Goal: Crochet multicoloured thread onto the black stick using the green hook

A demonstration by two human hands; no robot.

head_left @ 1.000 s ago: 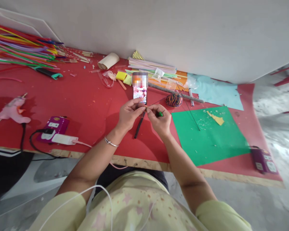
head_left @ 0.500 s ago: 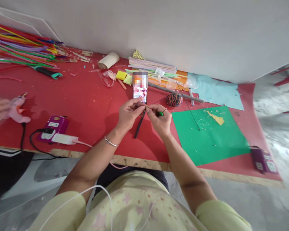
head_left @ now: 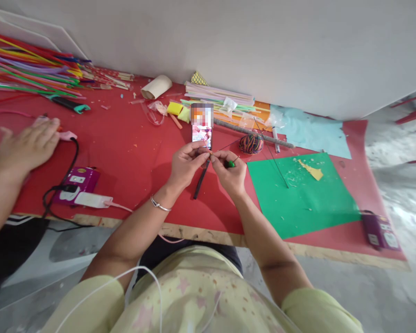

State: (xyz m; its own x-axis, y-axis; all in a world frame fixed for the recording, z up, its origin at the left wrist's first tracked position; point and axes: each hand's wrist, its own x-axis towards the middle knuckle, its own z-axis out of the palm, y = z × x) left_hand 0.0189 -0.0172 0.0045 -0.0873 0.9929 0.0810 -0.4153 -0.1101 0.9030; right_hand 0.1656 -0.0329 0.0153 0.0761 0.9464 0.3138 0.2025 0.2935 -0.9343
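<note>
Head camera view: our two hands meet above the red table (head_left: 131,152), fingertips nearly touching. Our left hand (head_left: 187,162) has its thumb and index finger pressed together on something small, which is too fine to make out at its fingertips. Our right hand (head_left: 230,171) pinches at the same spot with thumb and index finger, the other fingers curled around a green object (head_left: 231,164) whose full shape we cannot tell. A dark yarn strand (head_left: 228,147) leads from this pinch, beyond our right hand, to the multicoloured yarn ball (head_left: 251,144), which rests on the table just ahead and to the right of that hand.

Straight ahead of our left hand we see a phone (head_left: 201,134) with its screen lit, and below our fingertips, between the two hands, a black strip (head_left: 200,185) slants toward us. A grey stick (head_left: 280,142) passes behind the yarn ball. To the right of our right hand lie a green sheet (head_left: 291,208), a yellow scrap (head_left: 312,171) on it and a thin dark rod (head_left: 277,167) reaching over its edge.

Well left of our left hand, a co-worker's hand (head_left: 29,143) spreads flat over a pink tool (head_left: 68,135), beside a purple socket box (head_left: 85,178).
</note>
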